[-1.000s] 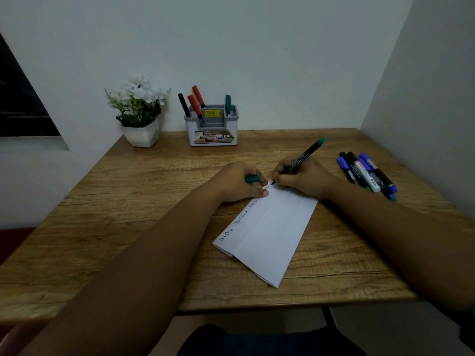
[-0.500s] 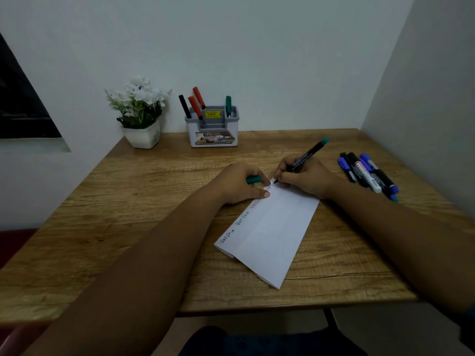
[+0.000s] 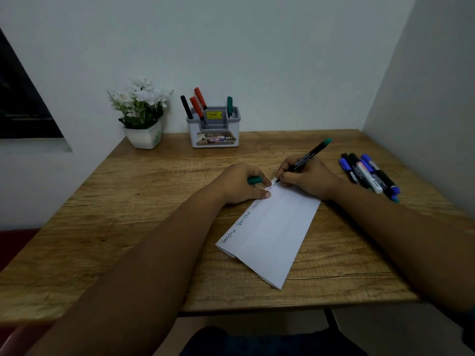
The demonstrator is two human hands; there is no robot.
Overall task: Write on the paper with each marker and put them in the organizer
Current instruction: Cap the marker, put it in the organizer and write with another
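A folded white paper point(image 3: 272, 235) lies slanted on the wooden table point(image 3: 144, 201), with handwritten words along its left edge. My right hand point(image 3: 305, 179) grips a black marker with a green end point(image 3: 309, 155); its tip touches the paper's far corner. My left hand point(image 3: 241, 183) presses on the paper's upper left edge and holds the green cap point(image 3: 254, 180). A grey-and-white organizer point(image 3: 213, 131) stands at the back of the table, with a black, two red and one green marker in it. Several blue and black markers point(image 3: 368, 174) lie in a bunch right of my right hand.
A white pot with white flowers point(image 3: 142, 111) stands left of the organizer, at the table's back left. Walls close the table in behind and on the right. A dark window opening point(image 3: 23, 109) is on the left.
The marker tip has crept slightly along the paper's far corner as the writing goes on. My left hand has stayed on the paper.
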